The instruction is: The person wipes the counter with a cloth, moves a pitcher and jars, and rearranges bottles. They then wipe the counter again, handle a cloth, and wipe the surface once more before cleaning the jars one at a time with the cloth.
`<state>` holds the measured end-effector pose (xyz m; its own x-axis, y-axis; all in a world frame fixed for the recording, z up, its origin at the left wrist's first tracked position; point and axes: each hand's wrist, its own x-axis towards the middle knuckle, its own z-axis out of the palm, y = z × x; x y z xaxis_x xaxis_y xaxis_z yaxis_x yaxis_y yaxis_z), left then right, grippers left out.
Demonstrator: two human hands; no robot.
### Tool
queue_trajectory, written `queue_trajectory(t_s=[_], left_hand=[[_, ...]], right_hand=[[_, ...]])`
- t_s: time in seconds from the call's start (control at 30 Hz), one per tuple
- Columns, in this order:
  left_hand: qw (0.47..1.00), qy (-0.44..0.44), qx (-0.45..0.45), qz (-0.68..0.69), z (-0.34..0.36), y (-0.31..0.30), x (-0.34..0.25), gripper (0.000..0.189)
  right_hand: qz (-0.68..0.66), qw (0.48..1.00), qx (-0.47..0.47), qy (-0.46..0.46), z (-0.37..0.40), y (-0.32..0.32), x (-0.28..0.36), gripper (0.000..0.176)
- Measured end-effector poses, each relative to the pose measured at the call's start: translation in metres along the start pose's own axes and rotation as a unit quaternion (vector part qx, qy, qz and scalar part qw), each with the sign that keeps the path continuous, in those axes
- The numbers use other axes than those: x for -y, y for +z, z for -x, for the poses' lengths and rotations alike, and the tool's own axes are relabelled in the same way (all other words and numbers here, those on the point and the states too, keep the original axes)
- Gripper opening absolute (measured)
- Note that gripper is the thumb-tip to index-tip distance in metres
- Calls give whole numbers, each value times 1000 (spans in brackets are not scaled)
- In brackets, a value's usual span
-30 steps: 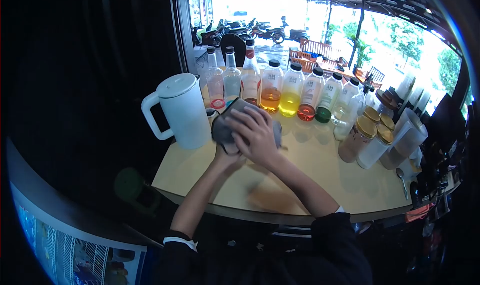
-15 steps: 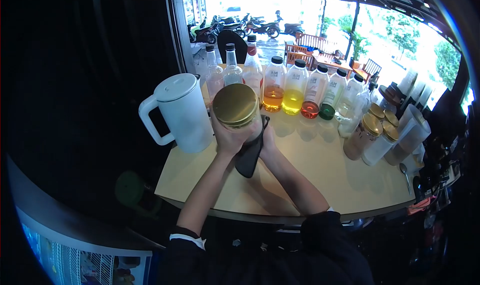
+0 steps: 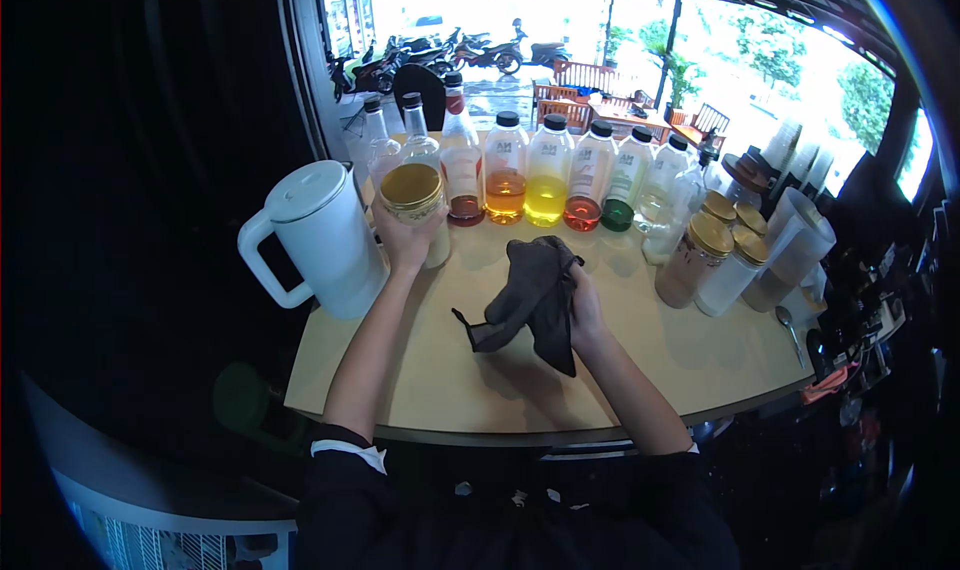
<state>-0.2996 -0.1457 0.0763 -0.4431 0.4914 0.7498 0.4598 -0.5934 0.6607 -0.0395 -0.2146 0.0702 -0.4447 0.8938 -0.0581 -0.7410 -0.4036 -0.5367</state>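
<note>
My left hand (image 3: 408, 236) is wrapped round a clear jar with a gold lid (image 3: 412, 186), upright between the white pitcher (image 3: 325, 235) and the bottles. A dark cloth (image 3: 535, 295) hangs from my right hand (image 3: 585, 305), over the middle of the table. Behind the jar are clear bottles with black caps (image 3: 418, 148) and a bottle with a red neck (image 3: 460, 155). To the right of them, a row of black-capped bottles holds orange (image 3: 505, 192), yellow (image 3: 546, 195), red (image 3: 583, 210) and green (image 3: 617, 213) liquid.
Several gold-lidded jars (image 3: 693, 260) stand at the right of the light wooden table (image 3: 450, 390), near a clear plastic pitcher (image 3: 795, 250) and a spoon (image 3: 790, 332). Outside are parked motorbikes (image 3: 490, 55) and wooden furniture (image 3: 585, 75).
My left hand has moved left and away from me with the jar. My right hand has separated from it, and the cloth now hangs away from the jar. The view has shifted slightly.
</note>
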Motion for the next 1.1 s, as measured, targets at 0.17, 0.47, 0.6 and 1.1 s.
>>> queue_trajectory(t_s=[0.17,0.47,0.6,1.1], left_hand=[[999,-1,-19,-27,-8,15,-1,86],[999,35,13,-34,2,32,16,79],[999,16,7,-43,2,24,28,86],[981,117,146,56,107,149,-137,64]], right_hand=[[5,1000,0,-15,24,-5,18,42],[53,997,-27,-55,52,-9,34,43],[56,996,-18,-74,53,-16,36,43],[108,932,-77,-338,166,-37,144,47]])
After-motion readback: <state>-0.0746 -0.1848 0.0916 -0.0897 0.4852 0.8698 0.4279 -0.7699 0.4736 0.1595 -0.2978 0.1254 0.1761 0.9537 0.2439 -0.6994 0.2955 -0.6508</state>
